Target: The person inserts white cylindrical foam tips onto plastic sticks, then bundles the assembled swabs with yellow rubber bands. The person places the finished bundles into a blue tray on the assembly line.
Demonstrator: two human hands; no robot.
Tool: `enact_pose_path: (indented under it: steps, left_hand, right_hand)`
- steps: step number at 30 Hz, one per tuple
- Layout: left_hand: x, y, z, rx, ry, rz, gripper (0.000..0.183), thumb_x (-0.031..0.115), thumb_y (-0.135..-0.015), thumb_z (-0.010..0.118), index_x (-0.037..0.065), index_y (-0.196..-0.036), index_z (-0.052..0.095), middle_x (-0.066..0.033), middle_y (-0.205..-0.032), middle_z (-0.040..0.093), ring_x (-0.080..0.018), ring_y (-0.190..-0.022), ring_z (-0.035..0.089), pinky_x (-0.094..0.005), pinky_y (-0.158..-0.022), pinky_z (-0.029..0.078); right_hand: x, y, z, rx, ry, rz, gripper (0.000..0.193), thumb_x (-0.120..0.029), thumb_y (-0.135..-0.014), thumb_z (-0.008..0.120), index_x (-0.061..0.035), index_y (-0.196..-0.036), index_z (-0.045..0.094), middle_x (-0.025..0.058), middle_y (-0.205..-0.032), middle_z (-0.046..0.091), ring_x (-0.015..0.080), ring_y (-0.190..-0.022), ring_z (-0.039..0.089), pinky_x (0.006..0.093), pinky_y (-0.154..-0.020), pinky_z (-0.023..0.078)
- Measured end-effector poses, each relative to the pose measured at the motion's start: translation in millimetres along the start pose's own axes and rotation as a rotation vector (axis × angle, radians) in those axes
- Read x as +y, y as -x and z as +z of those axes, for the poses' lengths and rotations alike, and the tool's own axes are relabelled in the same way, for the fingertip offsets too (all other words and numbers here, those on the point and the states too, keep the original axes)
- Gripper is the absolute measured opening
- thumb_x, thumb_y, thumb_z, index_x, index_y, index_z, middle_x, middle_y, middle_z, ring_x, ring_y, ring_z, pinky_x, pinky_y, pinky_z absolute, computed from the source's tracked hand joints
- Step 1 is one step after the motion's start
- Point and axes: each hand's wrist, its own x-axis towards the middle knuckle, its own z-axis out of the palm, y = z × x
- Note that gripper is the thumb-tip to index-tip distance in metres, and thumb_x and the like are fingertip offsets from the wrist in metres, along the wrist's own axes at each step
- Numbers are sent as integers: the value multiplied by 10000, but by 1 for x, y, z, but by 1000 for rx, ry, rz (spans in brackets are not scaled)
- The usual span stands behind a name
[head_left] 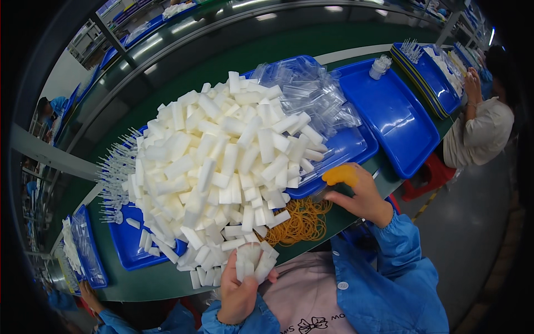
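Left hand [236, 295] closed around a small bunch of white foam pieces [255, 263], thumb on the near side; bunch sits at the near edge of the big foam pile [214, 156], in front of the person's shirt. Right hand [362, 195] half open, orange covers [340, 175] on its fingers, thumb spread apart below them, nothing seen in the grip; it's beside the corner of a blue tray [347, 147], touching or not, can't tell. Rubber bands [305, 221] lie in a tangle just below that corner, between the two hands. Clear plastic sleeves [320, 94] heap beyond the pile, on the same tray. Second blue tray [392, 119] to the right, a clear bundle [381, 67] at its far end. Thin white sticks [115, 172] bunch left of the pile. All on a green table [147, 288]. Co-worker [481, 128] sits far right.
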Motion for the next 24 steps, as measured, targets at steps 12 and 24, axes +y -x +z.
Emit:
enact_pose_path:
  steps: [12,24]
  left_hand:
    - [-16,-15,7,40,-249,124,644,480,-888,549,-9,-1285,414,-136,-1165,480,-183,-924,571,-290,-675,476]
    - [0,-12,12,2,-792,534,541,158,-710,790,-4,-1178,572,-191,-1118,576,-283,-989,595,-330,-829,480]
  right_hand:
    - [-84,18,2,66,-999,262,251,14,-831,537,18,-1082,528,76,-949,541,142,-835,531,266,-763,423]
    - [-98,17,13,173,-611,310,157,-58,-735,680,16,-872,663,75,-762,622,132,-620,560,239,-567,418]
